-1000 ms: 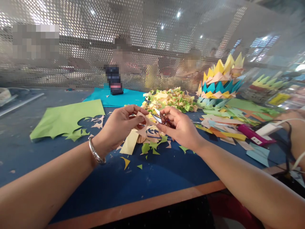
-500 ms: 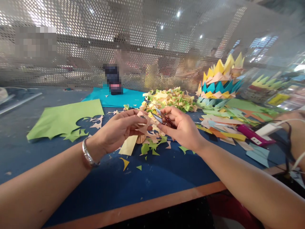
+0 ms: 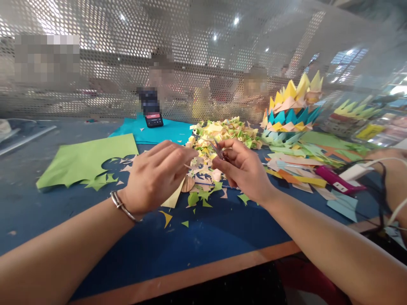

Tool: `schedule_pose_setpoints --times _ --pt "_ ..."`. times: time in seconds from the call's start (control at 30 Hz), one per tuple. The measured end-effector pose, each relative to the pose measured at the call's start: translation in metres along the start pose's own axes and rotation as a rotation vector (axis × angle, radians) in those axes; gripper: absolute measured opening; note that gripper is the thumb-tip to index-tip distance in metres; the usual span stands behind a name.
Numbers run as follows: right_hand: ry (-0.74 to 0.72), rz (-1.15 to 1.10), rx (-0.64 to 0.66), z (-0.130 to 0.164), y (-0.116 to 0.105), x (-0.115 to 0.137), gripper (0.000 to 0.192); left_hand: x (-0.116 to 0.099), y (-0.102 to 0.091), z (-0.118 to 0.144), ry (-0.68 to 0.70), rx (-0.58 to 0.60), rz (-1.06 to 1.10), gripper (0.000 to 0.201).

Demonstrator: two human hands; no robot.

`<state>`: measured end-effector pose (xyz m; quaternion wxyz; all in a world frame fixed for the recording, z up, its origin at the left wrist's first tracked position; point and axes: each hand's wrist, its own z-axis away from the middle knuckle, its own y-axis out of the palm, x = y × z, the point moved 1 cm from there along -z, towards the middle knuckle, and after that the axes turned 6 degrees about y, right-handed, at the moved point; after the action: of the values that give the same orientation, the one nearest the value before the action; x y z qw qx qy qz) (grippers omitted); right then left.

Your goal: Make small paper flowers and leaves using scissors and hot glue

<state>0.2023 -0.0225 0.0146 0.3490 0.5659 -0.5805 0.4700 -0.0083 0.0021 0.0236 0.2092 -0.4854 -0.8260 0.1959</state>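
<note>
- as the left hand [image 3: 155, 178] pinches a paper piece [image 3: 194, 163], turn it slowly.
- right hand [image 3: 243, 169] grips scissors [image 3: 218, 150]; short snips suit best.

Your left hand [image 3: 155, 176] is turned back-up, knuckles toward you, fingers curled and pinched together at their tips. A bangle [image 3: 122, 206] rings the left wrist. Your right hand [image 3: 243, 169] sits just beside it, thumb and forefinger closed in a pinch, the other fingers folded under. Both forearms are bare and angle inward from the lower corners, the hands nearly touching.
</note>
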Motion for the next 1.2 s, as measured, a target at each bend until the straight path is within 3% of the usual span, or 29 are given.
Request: schedule_pose_setpoints --times 0.07,0.13,0.47,0.57,0.77,0.83,0.9,1.0,1.07,1.13,1.2 --pt "0.047 -0.030 0.017 0.001 0.002 0.004 0.043 -0.001 -0.001 0.000 0.141 0.036 0.029 0.030" --pt "0.075 -0.057 0.025 0.002 0.003 0.006 0.045 -0.002 0.000 -0.001 0.199 0.056 0.098 0.031" --pt "0.120 -0.240 0.063 0.003 0.005 0.003 0.045 -0.005 0.006 -0.003 -0.040 0.264 0.334 0.022" --pt "0.115 -0.250 0.082 0.004 0.006 0.002 0.047 -0.005 0.004 -0.004 -0.060 0.261 0.337 0.019" --pt "0.098 -0.198 0.051 0.001 0.004 -0.001 0.048 -0.009 0.006 -0.004 0.049 0.171 0.260 0.028" --pt "0.079 -0.167 0.015 0.000 0.002 -0.002 0.048 -0.009 0.007 -0.004 -0.052 0.071 0.230 0.034" --pt "0.061 -0.129 -0.012 0.000 0.000 -0.003 0.046 -0.006 0.009 -0.004 -0.289 -0.009 0.291 0.041" --pt "0.047 -0.072 -0.019 0.000 -0.001 -0.002 0.044 0.002 0.013 -0.005 -0.733 0.032 0.683 0.037" --pt "0.037 -0.053 -0.011 0.000 -0.001 -0.002 0.042 0.005 0.014 -0.007 -0.940 0.085 0.981 0.030" --pt "0.016 -0.041 -0.001 -0.001 0.000 -0.001 0.041 0.006 0.013 -0.010 -1.037 0.124 1.161 0.027" --pt "-0.005 -0.022 0.013 -0.001 0.000 -0.001 0.041 0.005 0.011 -0.013 -1.029 0.181 1.196 0.023"
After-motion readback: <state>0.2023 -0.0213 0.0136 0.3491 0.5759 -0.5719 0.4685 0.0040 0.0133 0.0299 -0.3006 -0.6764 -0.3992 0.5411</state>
